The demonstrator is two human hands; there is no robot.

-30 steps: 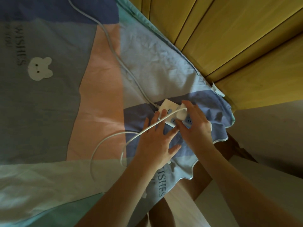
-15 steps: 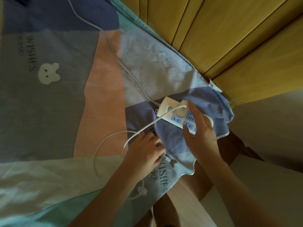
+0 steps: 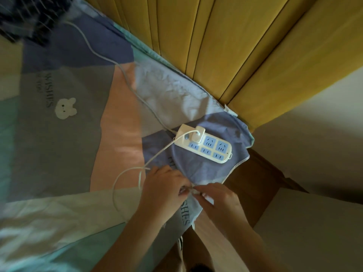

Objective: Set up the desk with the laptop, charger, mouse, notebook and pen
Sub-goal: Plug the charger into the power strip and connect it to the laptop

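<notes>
A white charger plug [image 3: 198,134] sits in a white power strip [image 3: 208,147] with blue sockets, lying on a patchwork bed sheet [image 3: 78,134]. The charger's thin white cable [image 3: 157,155] runs from the plug down-left, loops on the sheet and comes back to my hands. My left hand [image 3: 164,186] and my right hand [image 3: 218,199] meet just below the strip, both pinching the small white end of the cable between their fingertips. The laptop, mouse, notebook and pen are out of view.
The strip's grey supply cord [image 3: 125,75] runs to the upper left across the sheet. A yellow padded headboard [image 3: 225,46] borders the bed on the right. A brown wooden piece [image 3: 253,185] stands below the sheet's corner. A dark blurred object [image 3: 29,18] fills the top left corner.
My right hand has left the power strip and come down to join the left hand at the cable end. The plug now sits in the strip untouched.
</notes>
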